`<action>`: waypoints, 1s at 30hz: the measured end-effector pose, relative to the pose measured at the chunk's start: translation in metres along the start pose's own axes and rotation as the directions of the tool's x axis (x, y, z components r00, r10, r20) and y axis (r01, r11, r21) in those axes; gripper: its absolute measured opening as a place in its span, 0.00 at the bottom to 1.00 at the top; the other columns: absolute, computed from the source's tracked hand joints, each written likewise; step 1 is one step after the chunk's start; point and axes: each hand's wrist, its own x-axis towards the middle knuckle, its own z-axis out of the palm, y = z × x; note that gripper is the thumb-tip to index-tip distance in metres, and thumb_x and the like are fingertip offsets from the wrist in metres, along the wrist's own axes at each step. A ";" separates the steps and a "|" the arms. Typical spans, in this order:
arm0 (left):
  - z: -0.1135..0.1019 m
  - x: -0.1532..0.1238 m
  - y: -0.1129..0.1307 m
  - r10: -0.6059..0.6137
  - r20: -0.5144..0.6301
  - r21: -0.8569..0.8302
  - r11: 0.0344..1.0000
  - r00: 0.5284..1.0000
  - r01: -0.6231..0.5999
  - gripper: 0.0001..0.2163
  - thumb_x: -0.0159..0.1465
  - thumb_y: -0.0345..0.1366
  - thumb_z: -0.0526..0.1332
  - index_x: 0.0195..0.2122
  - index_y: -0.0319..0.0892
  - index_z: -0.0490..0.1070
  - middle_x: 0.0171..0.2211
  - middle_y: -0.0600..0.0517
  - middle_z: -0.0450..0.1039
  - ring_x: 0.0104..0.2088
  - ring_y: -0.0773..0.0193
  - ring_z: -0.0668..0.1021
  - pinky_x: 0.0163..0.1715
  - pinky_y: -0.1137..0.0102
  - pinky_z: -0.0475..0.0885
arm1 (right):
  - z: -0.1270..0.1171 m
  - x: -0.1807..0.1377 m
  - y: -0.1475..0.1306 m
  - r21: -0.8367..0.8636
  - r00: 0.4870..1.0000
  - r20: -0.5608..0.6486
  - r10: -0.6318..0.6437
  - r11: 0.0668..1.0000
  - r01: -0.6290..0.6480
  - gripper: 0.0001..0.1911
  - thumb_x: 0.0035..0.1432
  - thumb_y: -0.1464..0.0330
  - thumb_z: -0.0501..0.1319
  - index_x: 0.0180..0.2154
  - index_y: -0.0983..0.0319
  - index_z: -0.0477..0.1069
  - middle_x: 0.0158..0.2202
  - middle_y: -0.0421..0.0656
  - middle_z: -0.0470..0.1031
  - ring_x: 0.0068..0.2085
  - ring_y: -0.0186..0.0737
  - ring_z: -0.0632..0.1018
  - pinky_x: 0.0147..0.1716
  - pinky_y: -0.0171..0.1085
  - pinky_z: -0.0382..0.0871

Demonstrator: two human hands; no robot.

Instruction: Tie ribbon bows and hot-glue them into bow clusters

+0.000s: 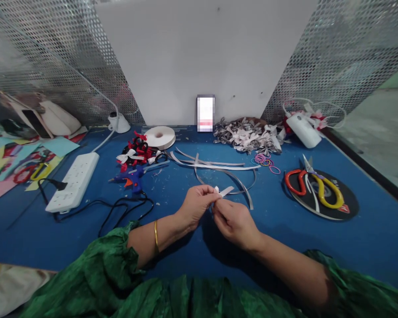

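A short white ribbon [226, 191] is pinched between my two hands above the near middle of the blue table. My left hand [197, 204] grips it with thumb and forefinger, while my right hand [235, 221] has its fingers curled in against the same piece. Fingertips hide the middle of the ribbon, so I cannot tell how it is folded or knotted. Just beyond the hands lie loose strips of white and grey ribbon [215, 167]. Behind these, to the right, is a heap of grey and white ribbon bows [252, 134].
Left of centre are a blue glue gun [129, 176], red and black hair ties [142, 152] and a ribbon spool [159, 137]. A power strip [73, 182] stands further left. Scissors [330, 192] rest on a black disc [350, 207] at right. A phone [205, 113] leans against the board.
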 end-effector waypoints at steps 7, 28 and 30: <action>-0.005 0.004 0.002 -0.006 0.048 0.086 0.996 0.999 0.002 0.10 0.46 0.38 0.69 0.22 0.37 0.71 0.20 0.56 0.65 0.23 0.72 0.64 0.26 0.74 0.58 | -0.003 -0.001 0.000 -0.041 1.000 0.004 0.013 0.999 -0.013 0.10 0.63 0.73 0.51 0.28 0.59 0.60 0.24 0.39 0.66 0.24 0.33 0.66 0.26 0.34 0.57; -0.019 0.013 0.023 -0.011 0.050 0.164 0.986 0.999 0.003 0.09 0.52 0.37 0.65 0.31 0.37 0.75 0.20 0.55 0.66 0.21 0.73 0.63 0.22 0.74 0.55 | -0.021 0.021 0.017 0.494 0.826 0.079 0.558 0.697 -0.519 0.12 0.57 0.60 0.60 0.26 0.61 0.69 0.22 0.38 0.70 0.26 0.34 0.69 0.28 0.34 0.61; -0.019 0.015 0.022 -0.030 0.054 0.090 0.996 0.998 0.025 0.09 0.51 0.36 0.66 0.31 0.37 0.75 0.19 0.56 0.63 0.19 0.74 0.61 0.21 0.74 0.53 | -0.020 0.021 0.017 0.495 0.832 0.105 0.544 0.697 -0.518 0.12 0.57 0.60 0.60 0.25 0.60 0.68 0.21 0.38 0.69 0.26 0.34 0.68 0.28 0.35 0.61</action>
